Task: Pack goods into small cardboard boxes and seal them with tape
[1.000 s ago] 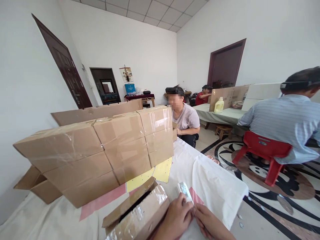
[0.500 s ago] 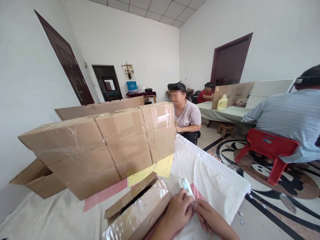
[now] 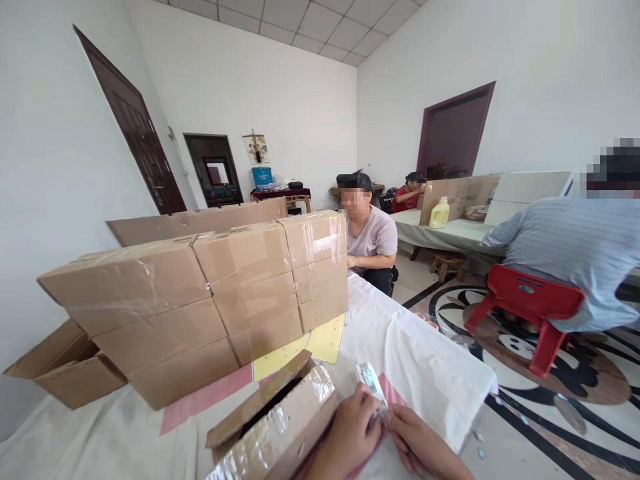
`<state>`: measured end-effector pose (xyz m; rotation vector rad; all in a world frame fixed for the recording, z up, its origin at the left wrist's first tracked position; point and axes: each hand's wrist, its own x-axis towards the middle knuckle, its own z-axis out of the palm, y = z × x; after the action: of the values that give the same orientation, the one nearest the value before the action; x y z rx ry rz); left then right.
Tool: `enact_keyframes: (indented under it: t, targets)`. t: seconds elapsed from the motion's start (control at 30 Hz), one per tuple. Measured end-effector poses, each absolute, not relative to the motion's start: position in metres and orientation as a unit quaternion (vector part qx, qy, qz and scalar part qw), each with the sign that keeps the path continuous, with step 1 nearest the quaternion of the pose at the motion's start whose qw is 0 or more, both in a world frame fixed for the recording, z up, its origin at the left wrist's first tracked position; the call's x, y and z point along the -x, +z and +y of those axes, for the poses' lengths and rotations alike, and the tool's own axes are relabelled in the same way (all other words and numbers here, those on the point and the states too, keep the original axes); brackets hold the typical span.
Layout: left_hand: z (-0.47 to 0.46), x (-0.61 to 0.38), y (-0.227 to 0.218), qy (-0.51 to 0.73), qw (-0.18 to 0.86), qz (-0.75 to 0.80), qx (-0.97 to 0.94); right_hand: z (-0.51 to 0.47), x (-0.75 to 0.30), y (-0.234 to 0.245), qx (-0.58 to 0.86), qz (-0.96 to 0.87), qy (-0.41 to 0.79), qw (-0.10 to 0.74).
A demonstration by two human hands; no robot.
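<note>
My left hand [image 3: 356, 421] has its fingers wrapped round a small flat white packet with a greenish printed face [image 3: 369, 377]. The far end of this packet sticks out beyond my fingers, above the white cloth. My right hand [image 3: 411, 433] is closed in a pinch at the near end, close against my left fingertips. What lies between those right fingers is mostly hidden, perhaps the packet's edge or a bit of wrapping. Just left of my left forearm stands an open cardboard box [image 3: 285, 423], its flap raised and its inside dark.
Taped cardboard boxes [image 3: 250, 293] form a stacked wall across the table, with another open carton [image 3: 80, 380] at its left end. A person [image 3: 373, 233] sits past the boxes. To the right, another person [image 3: 565, 247] sits on a red chair [image 3: 535, 290]; small scraps [image 3: 481, 453] lie on the floor.
The view has tilted up slightly, so the room and table sit lower in the picture. Both hands keep nearly the same place and hold on the packet.
</note>
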<state>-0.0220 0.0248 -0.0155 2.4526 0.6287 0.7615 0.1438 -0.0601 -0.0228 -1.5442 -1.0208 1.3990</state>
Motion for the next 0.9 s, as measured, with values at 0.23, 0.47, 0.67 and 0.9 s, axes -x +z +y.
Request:
enact_keyframes:
  t: [0.23, 0.47, 0.67, 0.9]
  targets:
    - [0.024, 0.023, -0.009, 0.285, 0.243, 0.219, -0.901, -0.063, -0.142, -0.012, 0.598, -0.403, 0.558, 0.409]
    - [0.025, 0.022, -0.011, 0.29, 0.237, 0.226, -0.899, -0.061, -0.143, -0.021, 0.596, -0.408, 0.56, 0.407]
    - [0.023, 0.024, -0.005, 0.287, 0.264, 0.227, -0.892, -0.059, -0.142, -0.025, 0.603, -0.419, 0.541, 0.411]
    - [0.017, 0.024, 0.001, 0.326, 0.337, 0.232, -0.852, -0.065, -0.135, -0.006, 0.605, -0.419, 0.537, 0.412]
